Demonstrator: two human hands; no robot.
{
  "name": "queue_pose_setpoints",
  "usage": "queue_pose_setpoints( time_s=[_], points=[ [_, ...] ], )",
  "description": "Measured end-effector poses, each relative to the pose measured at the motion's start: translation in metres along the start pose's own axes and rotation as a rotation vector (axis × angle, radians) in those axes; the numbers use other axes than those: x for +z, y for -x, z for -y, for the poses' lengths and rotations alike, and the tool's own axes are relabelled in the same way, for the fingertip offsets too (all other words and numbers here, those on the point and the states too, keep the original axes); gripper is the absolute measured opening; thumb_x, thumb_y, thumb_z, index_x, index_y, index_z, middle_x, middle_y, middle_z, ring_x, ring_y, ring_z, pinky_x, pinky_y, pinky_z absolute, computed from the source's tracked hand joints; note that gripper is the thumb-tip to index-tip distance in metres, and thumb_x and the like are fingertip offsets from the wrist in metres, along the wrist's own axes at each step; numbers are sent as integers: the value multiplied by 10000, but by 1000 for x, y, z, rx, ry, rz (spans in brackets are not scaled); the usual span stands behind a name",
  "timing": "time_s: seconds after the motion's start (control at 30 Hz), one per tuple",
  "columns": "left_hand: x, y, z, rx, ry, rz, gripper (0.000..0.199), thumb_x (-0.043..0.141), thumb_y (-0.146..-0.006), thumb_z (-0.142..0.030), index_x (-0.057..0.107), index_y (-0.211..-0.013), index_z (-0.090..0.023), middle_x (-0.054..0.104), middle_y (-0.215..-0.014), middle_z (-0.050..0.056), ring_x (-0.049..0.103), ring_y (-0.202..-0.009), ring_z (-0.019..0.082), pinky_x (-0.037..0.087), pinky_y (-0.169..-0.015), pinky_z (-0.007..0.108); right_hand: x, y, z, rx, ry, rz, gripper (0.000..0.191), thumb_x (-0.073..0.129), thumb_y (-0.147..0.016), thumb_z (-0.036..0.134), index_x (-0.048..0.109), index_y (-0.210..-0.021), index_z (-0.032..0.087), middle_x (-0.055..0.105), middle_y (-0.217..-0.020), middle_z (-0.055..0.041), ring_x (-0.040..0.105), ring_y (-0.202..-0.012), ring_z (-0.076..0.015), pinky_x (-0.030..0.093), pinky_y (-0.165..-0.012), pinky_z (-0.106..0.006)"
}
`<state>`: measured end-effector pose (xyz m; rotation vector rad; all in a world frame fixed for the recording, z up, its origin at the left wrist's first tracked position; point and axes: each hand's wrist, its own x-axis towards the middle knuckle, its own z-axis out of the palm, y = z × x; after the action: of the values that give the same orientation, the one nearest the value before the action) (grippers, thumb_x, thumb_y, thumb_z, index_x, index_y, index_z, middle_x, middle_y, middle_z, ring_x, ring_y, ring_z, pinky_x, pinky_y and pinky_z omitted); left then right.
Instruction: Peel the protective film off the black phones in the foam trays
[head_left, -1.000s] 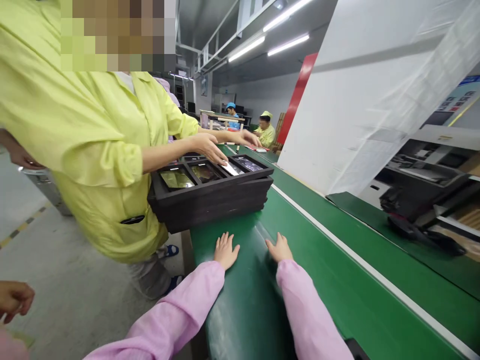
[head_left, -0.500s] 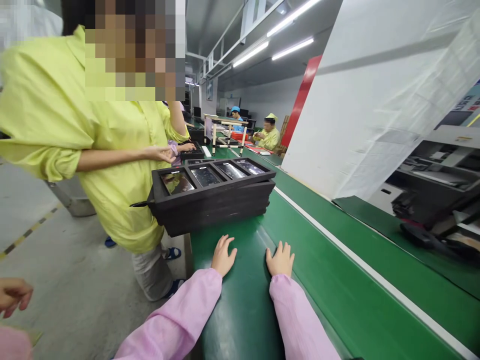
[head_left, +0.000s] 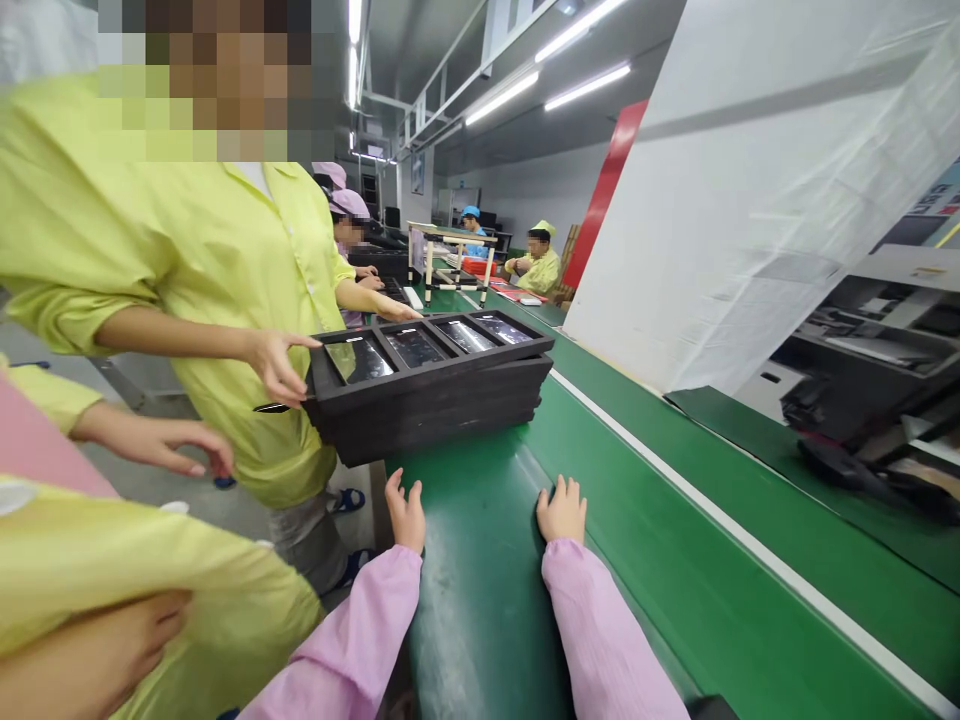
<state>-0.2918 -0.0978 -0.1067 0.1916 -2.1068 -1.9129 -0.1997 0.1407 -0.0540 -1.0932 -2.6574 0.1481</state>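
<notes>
My left hand (head_left: 406, 512) is at the left edge of the green work surface (head_left: 480, 590), fingers apart and holding nothing. Flat on the same surface rests my right hand (head_left: 562, 510), its fingers spread. Beyond both hands stands a stack of black trays (head_left: 435, 400). The top tray holds several dark, glossy flat panels (head_left: 358, 358) in separate compartments. A co-worker in a yellow smock (head_left: 247, 260) grips the near left corner of the top tray with one hand (head_left: 281, 365); the other hand (head_left: 397, 308) is at its far side.
Another person's yellow sleeve and hand (head_left: 161, 440) reach in from the left. A white strip (head_left: 675, 480) runs along the green line on the right. Farther back are a small pipe-frame rack (head_left: 454, 240) and several seated workers. A pale pillar (head_left: 675, 200) rises at the right.
My left hand has moved left to the surface's edge; my right hand has hardly moved. The yellow-smocked co-worker has brought both hands to the top tray. Another person has come in at left.
</notes>
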Motion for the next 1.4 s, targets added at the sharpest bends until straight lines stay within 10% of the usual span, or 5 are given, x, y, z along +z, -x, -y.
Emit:
queue_pose_setpoints(
  time_s=[0.4,0.7,1.07,1.2,1.4],
  points=[
    [5,15,-22,315,-423,422,324,650,-784,-247,644,-1106,-211,574,-1383,118,444,-1380,309,292,-1195,510,2,1,0,-49,-57,-14,557,315,-929,175,408,-1454,13,373,-1515,-200,277,-1459,-296,216,-1189,-463],
    [-1,18,-36,413,-716,607,361,485,-919,-284,608,-1243,-183,524,-1450,134,417,-1410,293,274,-1205,521,5,-4,-5,-89,-144,19,472,337,-953,155,497,-1384,49,456,-1434,-215,414,-1367,-294,220,-1178,-468],
    [-20,143,-43,587,-473,1033,531,558,-843,-323,558,-1348,-158,447,-1506,174,393,-1422,335,294,-1190,570,13,11,-23,-154,-436,78,307,597,-945,277,606,-1223,148,531,-1379,-110,483,-1307,-252,375,-1115,-515],
    [-30,115,-40,345,-11,772,281,585,-810,-347,702,-1050,-258,717,-1149,76,655,-1117,262,502,-1032,449,9,5,-35,-84,-587,71,262,599,-947,291,629,-1164,147,609,-1256,-95,577,-1181,-217,462,-1042,-469],
    [-56,-35,-38,106,118,-138,286,431,-815,-362,494,-1021,-175,569,-1051,101,562,-1072,262,417,-1033,520,-3,-60,-34,70,-805,43,265,589,-955,341,625,-1110,128,648,-1070,-72,640,-958,-169,550,-877,-385]
  ],
)
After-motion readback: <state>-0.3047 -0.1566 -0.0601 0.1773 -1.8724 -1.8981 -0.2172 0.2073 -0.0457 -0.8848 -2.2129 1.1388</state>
